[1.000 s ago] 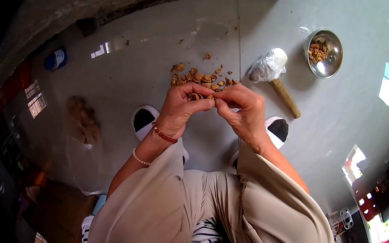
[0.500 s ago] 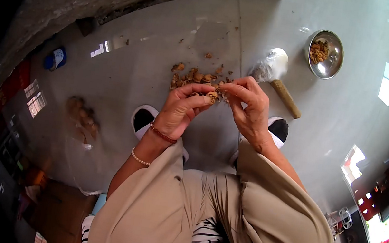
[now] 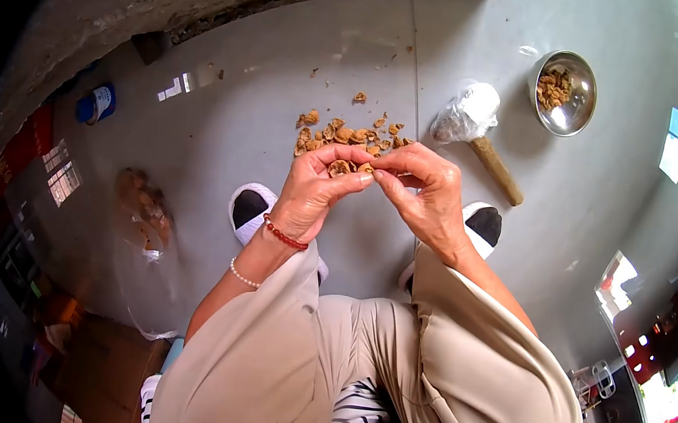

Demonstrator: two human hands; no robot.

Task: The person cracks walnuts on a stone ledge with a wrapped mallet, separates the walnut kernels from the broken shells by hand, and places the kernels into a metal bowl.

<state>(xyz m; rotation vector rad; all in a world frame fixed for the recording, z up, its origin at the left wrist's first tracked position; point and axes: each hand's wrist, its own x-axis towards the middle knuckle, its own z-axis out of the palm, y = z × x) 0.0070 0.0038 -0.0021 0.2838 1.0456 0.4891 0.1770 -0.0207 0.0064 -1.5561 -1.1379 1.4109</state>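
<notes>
- Left hand [image 3: 308, 186] clamps a cracked walnut [image 3: 365, 168], over there above the floor [image 3: 365, 241].
- Shell bits [image 3: 342, 134] lie at the walnut's twelve o'clock.
- Right hand [image 3: 428, 196] pinches its edge.
- Around two o'clock, a mallet [image 3: 484, 148], then a metal bowl [image 3: 576, 116].

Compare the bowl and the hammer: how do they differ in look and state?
The bowl is round, shiny metal; the hammer has a straight brown handle. The bowl is uncovered and holds nut pieces; the hammer's head is wrapped in plastic. Both rest on the grey floor.
</notes>
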